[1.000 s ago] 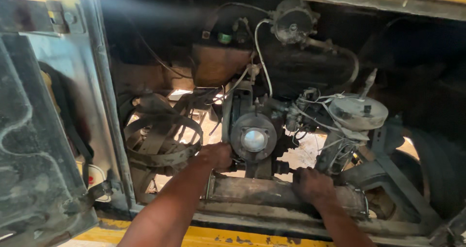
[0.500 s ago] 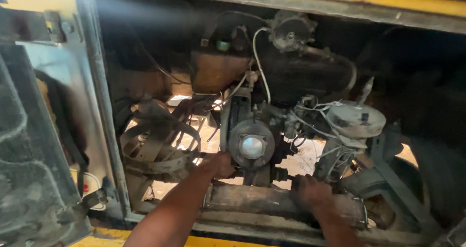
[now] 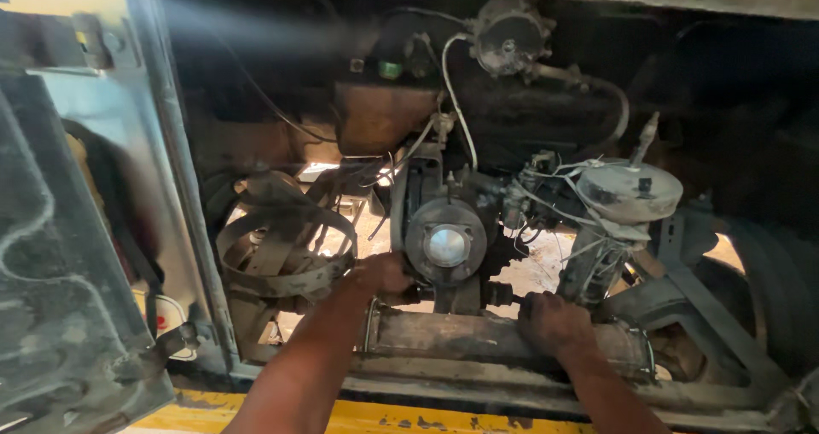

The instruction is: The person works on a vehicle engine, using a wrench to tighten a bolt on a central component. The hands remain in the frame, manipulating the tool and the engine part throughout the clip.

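Note:
I look into the open engine bay of a yellow vehicle. My left hand (image 3: 381, 274) reaches in low and rests at the lower left edge of the round grey pulley (image 3: 445, 243) with a shiny centre; its fingers are curled and partly hidden. My right hand (image 3: 552, 321) is closed on top of the rusty horizontal cylinder (image 3: 444, 335) that runs across the bottom of the bay, just right of a short stub below the pulley. What the fingers of either hand grip is hidden.
A round dusty air filter housing (image 3: 630, 191) sits at the right, with wires and hoses around it. Bent metal straps (image 3: 281, 255) hang at the left. The open hatch door (image 3: 60, 255) stands at far left. A dark tank (image 3: 384, 114) and a round part (image 3: 509, 37) sit above.
The view has shifted slightly upward and nearer. Both hands stay low in the bay, my left by the pulley and my right on the cylinder, with little movement.

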